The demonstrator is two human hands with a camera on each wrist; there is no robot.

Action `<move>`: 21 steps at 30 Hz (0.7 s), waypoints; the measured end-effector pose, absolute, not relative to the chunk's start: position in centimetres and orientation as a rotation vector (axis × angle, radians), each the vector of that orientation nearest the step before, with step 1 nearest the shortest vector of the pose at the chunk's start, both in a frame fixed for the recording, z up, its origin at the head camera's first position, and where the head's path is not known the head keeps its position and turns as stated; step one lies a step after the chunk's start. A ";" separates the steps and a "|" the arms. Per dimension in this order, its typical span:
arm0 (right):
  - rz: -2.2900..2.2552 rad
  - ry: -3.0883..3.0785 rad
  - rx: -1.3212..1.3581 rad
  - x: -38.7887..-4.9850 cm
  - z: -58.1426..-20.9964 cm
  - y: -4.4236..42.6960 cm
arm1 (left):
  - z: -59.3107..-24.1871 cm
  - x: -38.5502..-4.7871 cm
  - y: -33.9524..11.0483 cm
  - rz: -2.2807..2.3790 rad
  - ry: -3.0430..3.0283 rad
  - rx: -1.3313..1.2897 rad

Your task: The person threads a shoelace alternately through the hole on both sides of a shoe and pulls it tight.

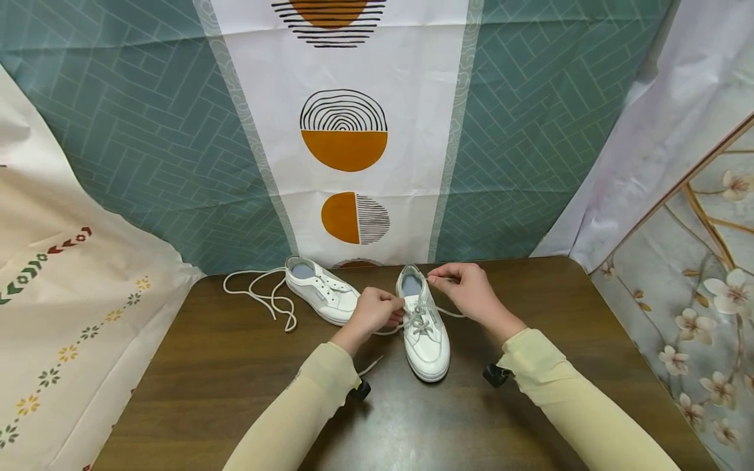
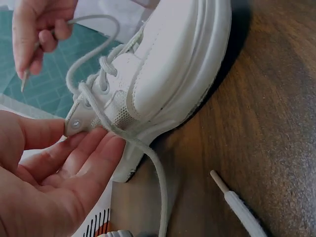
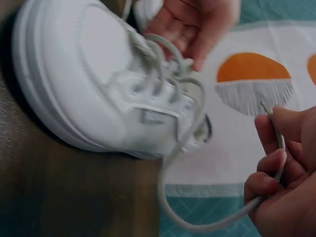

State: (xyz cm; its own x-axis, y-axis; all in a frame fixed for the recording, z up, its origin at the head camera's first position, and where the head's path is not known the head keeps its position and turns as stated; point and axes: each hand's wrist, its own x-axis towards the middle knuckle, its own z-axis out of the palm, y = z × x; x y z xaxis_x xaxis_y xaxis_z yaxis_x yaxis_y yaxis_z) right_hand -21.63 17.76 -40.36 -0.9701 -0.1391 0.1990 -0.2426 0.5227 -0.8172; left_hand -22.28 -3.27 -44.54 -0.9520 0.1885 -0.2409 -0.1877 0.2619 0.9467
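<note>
A white lace-up sneaker (image 1: 427, 347) stands on the table with its toe toward me, its lace threaded through several eyelets. My left hand (image 1: 377, 309) is at its left side. In the left wrist view that hand (image 2: 59, 168) pinches the edge of the eyelet flap (image 2: 78, 121) between thumb and fingers. A grey-white shoelace (image 3: 190, 224) runs from the sneaker to my right hand (image 1: 468, 288), raised to the right of the heel. The right hand (image 3: 286, 163) pinches this lace near its tip (image 3: 264, 106), which pokes out past the fingertips.
A second white sneaker (image 1: 324, 294) lies to the left, its eyelets unlaced. Beside it a loose white shoelace (image 1: 268, 297) is spread on the brown table (image 1: 194, 373). Another lace end (image 1: 371, 366) lies near my left wrist. Patterned cloth (image 1: 518, 163) hangs behind the table.
</note>
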 end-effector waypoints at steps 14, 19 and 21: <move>1.203 -2.914 0.459 -21.3 -42.5 15.2 | -45.0 -22.6 -3.2 1.669 2.349 0.109; 1.147 -2.952 0.443 -21.4 -42.8 14.9 | -44.8 -22.5 -3.3 1.674 2.328 0.063; 1.127 -2.955 0.447 -21.5 -43.0 14.7 | -44.7 -22.4 -3.3 1.679 2.320 0.060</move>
